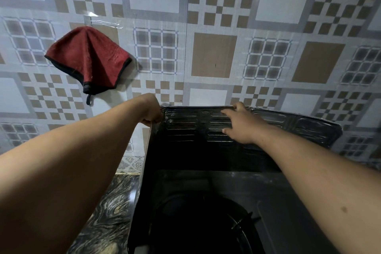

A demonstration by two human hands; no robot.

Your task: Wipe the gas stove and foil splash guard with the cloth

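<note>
The foil splash guard (288, 123) stands around the back and left of the dark gas stove (274, 202). My left hand (151, 112) grips the guard's top left corner, fingers curled over its edge. My right hand (240, 123) rests on the guard's back panel, thumb hooked over the top rim and fingers spread on the embossed foil. A red cloth (88, 60) with a black border hangs on the tiled wall, up and to the left of both hands. Neither hand touches the cloth.
A patterned tiled wall (214, 53) rises right behind the guard. A dark marbled countertop (109, 218) lies left of the stove. A black burner grate (243, 222) sits low in the stove, under my right forearm.
</note>
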